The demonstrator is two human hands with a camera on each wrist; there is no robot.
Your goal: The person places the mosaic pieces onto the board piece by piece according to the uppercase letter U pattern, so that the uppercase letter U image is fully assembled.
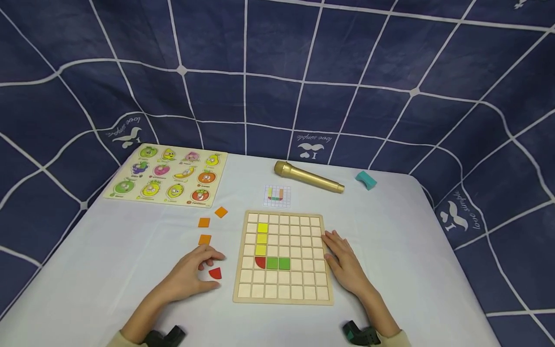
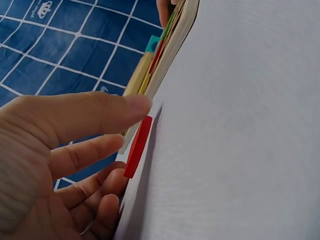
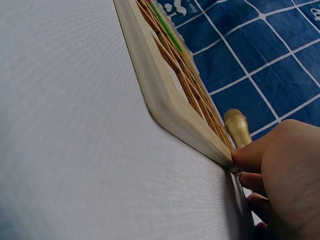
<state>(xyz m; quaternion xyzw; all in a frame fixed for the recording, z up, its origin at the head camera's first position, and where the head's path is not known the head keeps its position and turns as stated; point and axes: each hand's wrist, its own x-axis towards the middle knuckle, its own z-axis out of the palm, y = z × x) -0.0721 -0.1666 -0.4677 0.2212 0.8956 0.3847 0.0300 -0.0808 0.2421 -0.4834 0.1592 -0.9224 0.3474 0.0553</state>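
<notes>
Loosely, my left hand [image 1: 189, 274] spreads thumb and fingers around a red piece [image 1: 215, 273] on the desk [image 1: 412, 241]; my right hand [image 1: 348, 264], fingers extended, touches the board [image 1: 297, 277] at its right edge; beyond lie a card [image 1: 277, 196], then a microphone [image 1: 310, 177].

Loose tiles [image 1: 215, 273] left of grid board [image 1: 297, 252]; card [image 1: 277, 196] behind it.

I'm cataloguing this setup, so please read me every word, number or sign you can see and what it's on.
"love simple": blue cloth, mostly upside down.
"I": same cloth, beside a heart and moustache sign.
White crown-like sign: same cloth, no word readable there.
Fruit board: captions too small to read.
Wooden grid board: no text visible.
</notes>
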